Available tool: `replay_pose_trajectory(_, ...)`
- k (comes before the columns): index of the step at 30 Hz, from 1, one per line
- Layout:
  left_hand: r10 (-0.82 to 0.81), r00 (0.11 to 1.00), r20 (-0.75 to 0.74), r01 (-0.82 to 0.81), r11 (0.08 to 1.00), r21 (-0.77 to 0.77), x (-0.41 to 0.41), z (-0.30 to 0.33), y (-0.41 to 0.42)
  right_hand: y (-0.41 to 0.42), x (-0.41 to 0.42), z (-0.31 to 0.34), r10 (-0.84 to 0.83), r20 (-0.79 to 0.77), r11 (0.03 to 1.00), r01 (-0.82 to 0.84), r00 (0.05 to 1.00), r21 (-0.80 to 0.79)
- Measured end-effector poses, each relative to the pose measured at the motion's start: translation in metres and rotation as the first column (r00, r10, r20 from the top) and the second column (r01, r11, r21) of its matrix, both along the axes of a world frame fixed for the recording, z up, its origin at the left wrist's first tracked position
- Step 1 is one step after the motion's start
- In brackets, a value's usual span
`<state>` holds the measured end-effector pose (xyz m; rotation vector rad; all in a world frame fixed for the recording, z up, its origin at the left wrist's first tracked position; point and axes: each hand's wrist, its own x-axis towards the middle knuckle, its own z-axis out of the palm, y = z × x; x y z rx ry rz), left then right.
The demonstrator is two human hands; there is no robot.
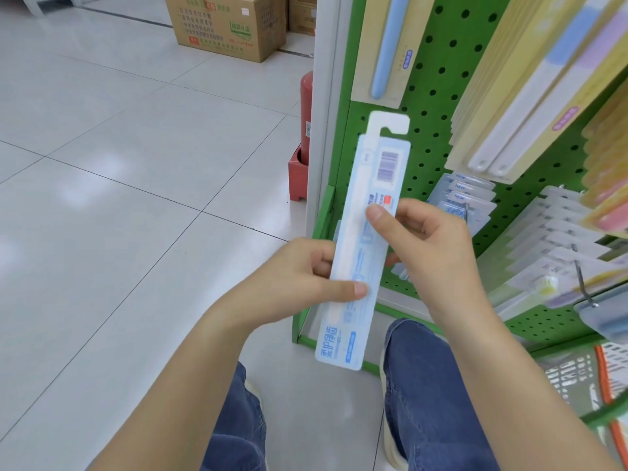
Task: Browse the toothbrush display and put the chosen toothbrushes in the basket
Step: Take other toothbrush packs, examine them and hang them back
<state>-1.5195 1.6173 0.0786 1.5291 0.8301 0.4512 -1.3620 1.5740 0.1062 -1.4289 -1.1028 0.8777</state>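
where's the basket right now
In the head view the basket sits at the lower right, on the floor below the green pegboard display, beside the person's right leg.

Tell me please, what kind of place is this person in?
Most likely a shop aisle. A green pegboard rack carries rows of packaged toothbrushes on hooks, both hands, left hand and right hand, hold one barcoded toothbrush pack, and a shopping basket waits below.

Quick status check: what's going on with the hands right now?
Left hand and right hand both grip the toothbrush pack. Pack off the pegboard. Basket at lower right; nothing in between.
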Motion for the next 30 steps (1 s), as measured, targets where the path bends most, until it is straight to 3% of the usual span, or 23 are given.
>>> replay_pose_trajectory(6, -0.054, 0.993, -0.102, 0.054, 0.999, 0.000, 0.001, -0.001, -0.001, 0.001, 0.006, -0.003, 0.042, -0.120, 0.997, -0.049, 0.992, -0.054)
replay_pose_trajectory(11, 0.256, 0.960, 0.118, -0.257, 0.966, -0.010, 0.001, 0.005, 0.003, 0.003, 0.007, -0.006, 0.115, -0.070, 0.989, -0.121, 0.991, -0.082)
replay_pose_trajectory(14, 0.335, 0.910, 0.245, -0.331, 0.942, -0.059, -0.002, 0.007, 0.007, 0.003, 0.005, -0.010, 0.167, -0.056, 0.980, -0.172, 0.984, -0.104)
replay_pose_trajectory(24, 0.199, 0.851, 0.486, -0.104, 0.971, -0.215, -0.012, 0.013, 0.008, 0.001, 0.000, -0.008, 0.391, -0.152, 0.887, -0.416, 0.908, -0.202)
replay_pose_trajectory(30, 0.162, 0.835, 0.527, -0.075, 0.980, -0.184, -0.013, 0.011, 0.008, 0.000, -0.001, -0.006, 0.377, -0.085, 0.890, -0.386, 0.922, -0.244)
